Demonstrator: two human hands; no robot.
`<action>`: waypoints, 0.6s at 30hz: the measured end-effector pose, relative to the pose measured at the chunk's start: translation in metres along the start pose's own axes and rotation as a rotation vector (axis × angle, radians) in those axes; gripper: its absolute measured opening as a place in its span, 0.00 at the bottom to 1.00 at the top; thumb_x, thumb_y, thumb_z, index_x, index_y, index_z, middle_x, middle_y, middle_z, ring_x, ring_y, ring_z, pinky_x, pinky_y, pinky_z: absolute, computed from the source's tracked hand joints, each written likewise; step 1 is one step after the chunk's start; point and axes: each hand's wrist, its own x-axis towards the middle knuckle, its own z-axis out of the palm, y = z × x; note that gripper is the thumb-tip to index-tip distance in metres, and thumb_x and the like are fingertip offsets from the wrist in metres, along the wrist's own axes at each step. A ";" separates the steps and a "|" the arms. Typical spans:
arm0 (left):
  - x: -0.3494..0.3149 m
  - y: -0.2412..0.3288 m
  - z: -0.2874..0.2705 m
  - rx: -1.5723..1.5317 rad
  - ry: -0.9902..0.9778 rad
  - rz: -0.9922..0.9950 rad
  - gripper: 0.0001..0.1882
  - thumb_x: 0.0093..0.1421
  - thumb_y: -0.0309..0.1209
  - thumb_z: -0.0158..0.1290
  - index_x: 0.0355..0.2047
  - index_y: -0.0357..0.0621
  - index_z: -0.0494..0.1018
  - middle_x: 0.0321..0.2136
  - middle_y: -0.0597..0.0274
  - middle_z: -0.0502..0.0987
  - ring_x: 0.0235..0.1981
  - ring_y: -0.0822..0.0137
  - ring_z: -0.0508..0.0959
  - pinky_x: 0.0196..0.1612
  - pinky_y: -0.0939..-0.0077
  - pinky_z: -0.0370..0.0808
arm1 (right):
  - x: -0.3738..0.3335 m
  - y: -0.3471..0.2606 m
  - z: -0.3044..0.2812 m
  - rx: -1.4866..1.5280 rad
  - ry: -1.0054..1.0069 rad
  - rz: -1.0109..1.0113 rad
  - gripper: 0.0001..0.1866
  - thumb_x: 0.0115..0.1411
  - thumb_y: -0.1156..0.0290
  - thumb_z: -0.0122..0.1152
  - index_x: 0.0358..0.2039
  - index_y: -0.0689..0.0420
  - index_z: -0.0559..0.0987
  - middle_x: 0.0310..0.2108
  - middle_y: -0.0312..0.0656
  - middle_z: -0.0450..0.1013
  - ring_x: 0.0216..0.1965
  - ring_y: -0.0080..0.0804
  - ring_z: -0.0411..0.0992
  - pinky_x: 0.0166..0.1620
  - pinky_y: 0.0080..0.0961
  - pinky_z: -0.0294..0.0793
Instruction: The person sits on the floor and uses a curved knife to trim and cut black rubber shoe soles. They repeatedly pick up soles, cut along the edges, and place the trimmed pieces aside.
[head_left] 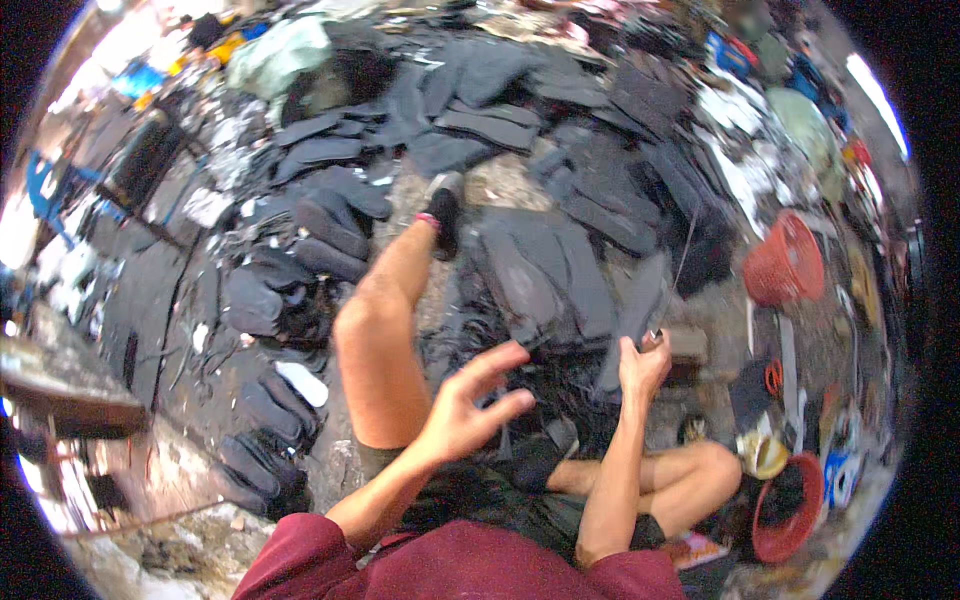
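My right hand (643,372) is closed around the handle of a knife (685,252); its long, thin blade points up and away from me. My left hand (462,412) is held in the air with thumb and fingers apart, holding nothing. Just beyond the hands, flat dark grey sole-shaped pieces (515,275) lie on the floor between my legs. A narrow grey strip (640,300) lies beside the knife hand, partly behind it. Beneath my left hand is a heap of dark scraps (470,340), partly hidden by it.
More dark pieces (480,125) spread ahead, with stacks (330,235) at left. A white sole-shaped piece (302,384) lies lower left. At right are a brownish block (688,345), a red basket (783,262), a red-rimmed container (818,500) and an orange-handled tool (773,377).
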 end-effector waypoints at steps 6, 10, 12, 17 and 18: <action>0.035 0.029 0.020 -0.628 0.275 -0.310 0.49 0.55 0.43 0.67 0.68 0.40 0.51 0.63 0.51 0.64 0.63 0.56 0.65 0.64 0.58 0.62 | -0.091 -0.070 -0.086 0.736 -0.670 0.128 0.23 0.45 0.78 0.75 0.25 0.50 0.64 0.26 0.29 0.61 0.42 0.32 0.72 0.58 0.39 0.67; 0.024 0.042 -0.012 -0.521 0.276 -0.202 0.18 0.61 0.30 0.61 0.50 0.40 0.73 0.44 0.62 0.80 0.42 0.69 0.79 0.50 0.70 0.75 | -0.126 -0.063 -0.090 0.860 -0.744 0.422 0.18 0.57 0.69 0.72 0.33 0.54 0.67 0.33 0.44 0.76 0.19 0.21 0.68 0.20 0.21 0.68; 0.010 0.051 -0.037 -0.578 0.226 -0.259 0.20 0.60 0.28 0.60 0.51 0.40 0.72 0.44 0.60 0.80 0.43 0.66 0.79 0.49 0.67 0.76 | -0.133 -0.063 -0.096 0.444 -0.554 0.202 0.21 0.57 0.73 0.70 0.48 0.59 0.69 0.32 0.40 0.74 0.27 0.22 0.71 0.30 0.22 0.72; -0.030 0.068 -0.088 -0.564 0.149 -0.470 0.23 0.60 0.36 0.61 0.54 0.41 0.72 0.43 0.60 0.81 0.41 0.67 0.81 0.47 0.68 0.78 | -0.159 -0.049 -0.123 0.496 -0.647 -0.111 0.22 0.61 0.74 0.62 0.56 0.63 0.74 0.39 0.46 0.76 0.38 0.36 0.74 0.45 0.30 0.74; -0.035 0.065 -0.089 -0.549 0.173 -0.515 0.24 0.61 0.40 0.61 0.53 0.40 0.72 0.42 0.60 0.81 0.41 0.65 0.81 0.46 0.67 0.78 | -0.162 -0.042 -0.123 0.353 -0.643 -0.258 0.21 0.63 0.72 0.60 0.56 0.63 0.74 0.39 0.48 0.76 0.38 0.40 0.75 0.45 0.32 0.74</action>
